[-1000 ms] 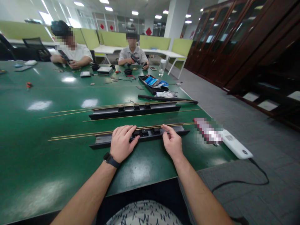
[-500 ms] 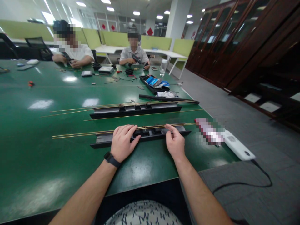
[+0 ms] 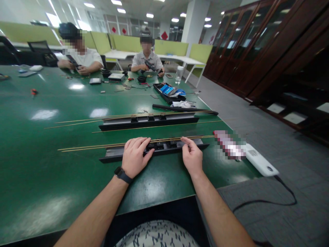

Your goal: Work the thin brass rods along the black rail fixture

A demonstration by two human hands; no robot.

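A long black channel piece [image 3: 168, 151] with a silvery inner face lies crosswise on the green table before me. Thin golden rods [image 3: 89, 148] run along its far edge. Across the left half of the channel and the rods lies my left hand [image 3: 136, 156], fingers stretched, thumb apart at the near side. Farther right, my right hand [image 3: 191, 156] has its index fingertip touching the rods, with the thumb apart from it and the other fingers curled. Small black blocks [image 3: 159, 145] sit inside the channel between my hands. What is under the left fingers is hidden.
A second channel piece [image 3: 149, 123] with golden rods lies beyond. Behind it are a black bar [image 3: 180, 108], white gloves [image 3: 183, 103] and a black tray [image 3: 168, 98]. At right, a white corded device [image 3: 260, 161] overlaps the table's edge. Two people sit opposite.
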